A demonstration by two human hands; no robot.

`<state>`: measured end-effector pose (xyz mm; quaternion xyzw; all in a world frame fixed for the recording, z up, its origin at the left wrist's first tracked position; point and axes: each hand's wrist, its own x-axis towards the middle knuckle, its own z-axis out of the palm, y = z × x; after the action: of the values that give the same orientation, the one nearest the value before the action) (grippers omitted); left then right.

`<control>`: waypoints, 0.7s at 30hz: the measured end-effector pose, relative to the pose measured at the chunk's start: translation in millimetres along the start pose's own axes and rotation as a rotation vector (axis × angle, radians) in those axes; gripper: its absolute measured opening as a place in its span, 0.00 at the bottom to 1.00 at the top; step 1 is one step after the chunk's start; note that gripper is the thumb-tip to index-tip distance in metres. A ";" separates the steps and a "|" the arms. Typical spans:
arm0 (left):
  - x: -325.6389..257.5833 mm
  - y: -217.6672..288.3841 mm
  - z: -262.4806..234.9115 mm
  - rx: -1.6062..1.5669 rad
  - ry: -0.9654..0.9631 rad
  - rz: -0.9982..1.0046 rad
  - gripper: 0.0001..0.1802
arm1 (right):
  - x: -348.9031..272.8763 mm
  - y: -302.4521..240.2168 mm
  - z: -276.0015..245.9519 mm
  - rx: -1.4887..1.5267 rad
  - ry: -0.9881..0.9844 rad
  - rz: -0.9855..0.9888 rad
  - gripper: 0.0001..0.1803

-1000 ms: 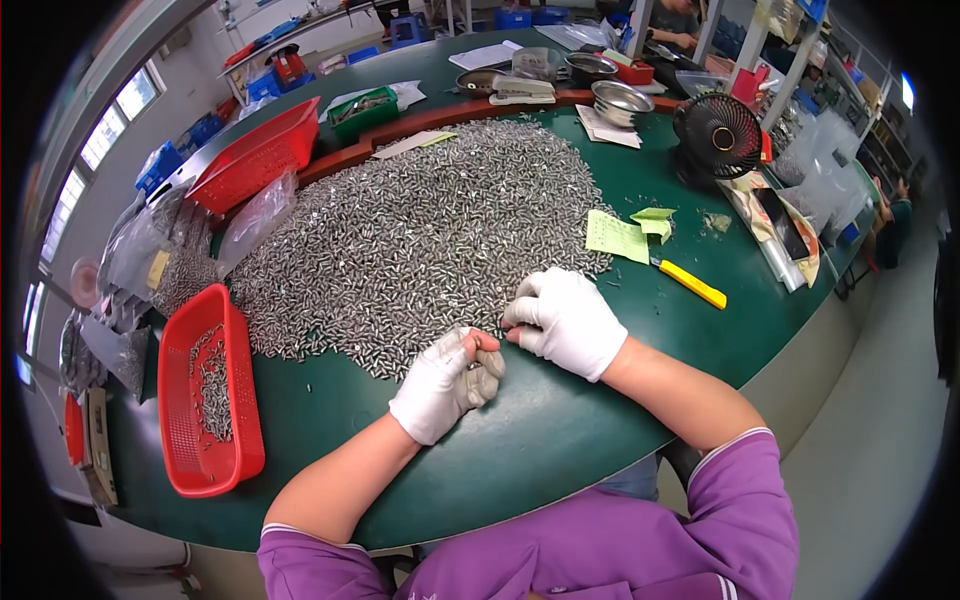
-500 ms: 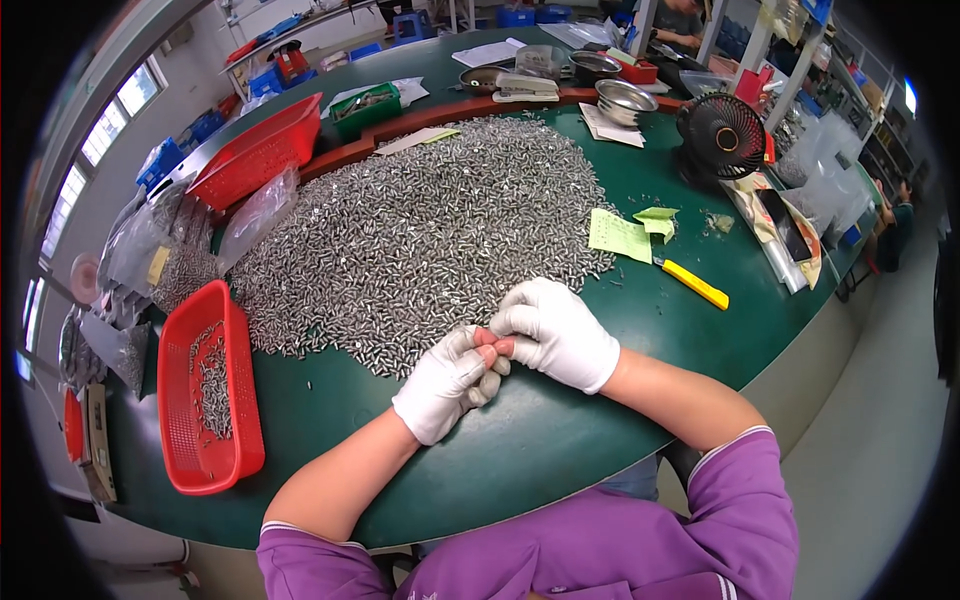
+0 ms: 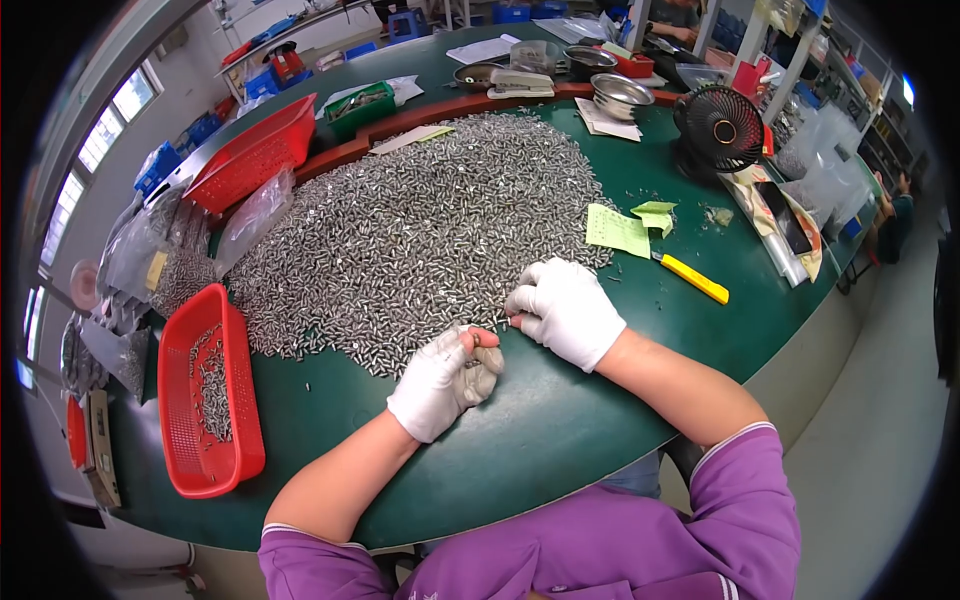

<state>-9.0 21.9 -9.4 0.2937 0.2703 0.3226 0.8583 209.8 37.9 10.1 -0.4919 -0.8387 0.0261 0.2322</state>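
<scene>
A wide heap of small silvery metal pins [image 3: 420, 220] covers the middle of the green table [image 3: 540, 420]. In front of its near edge is my left hand [image 3: 445, 385], in a white glove with bare fingertips. Its thumb and forefinger are pinched together, and a small dark metal pin [image 3: 476, 341] shows between them. My right hand [image 3: 567, 312], gloved the same way, rests at the heap's near right edge, palm down. Its fingers are curled together against the pins; their tips are partly hidden, so what they hold cannot be made out.
A red plastic basket [image 3: 247, 400] with some pins inside stands at the left. Right of the heap lie a pale green slip [image 3: 617, 231] and a yellow utility knife [image 3: 694, 279]. A black fan [image 3: 720, 130], metal bowls [image 3: 622, 92] and another red basket [image 3: 255, 150] stand farther back.
My hands, fingertips together before, have come apart. The right one has moved to the heap's edge; the left stays nearly in place, a pin now visible in its pinch.
</scene>
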 end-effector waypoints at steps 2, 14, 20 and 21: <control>1.1 0.4 0.2 -0.003 0.009 0.001 0.14 | -0.1 -0.2 -0.4 -0.015 0.008 -0.009 0.07; 2.4 -1.2 -3.0 0.000 -0.047 0.030 0.13 | -0.3 -0.8 0.0 -0.051 -0.017 -0.036 0.05; 1.1 -2.1 -2.6 -0.008 -0.031 0.050 0.14 | -1.2 0.0 -4.2 -0.069 -0.013 -0.055 0.04; 1.0 -2.0 -3.0 0.009 -0.025 0.048 0.13 | -0.4 -0.4 -3.8 -0.088 -0.030 -0.053 0.04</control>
<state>-9.6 22.4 -13.1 0.3077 0.2539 0.3381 0.8524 211.2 36.6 13.5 -0.4787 -0.8553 -0.0097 0.1982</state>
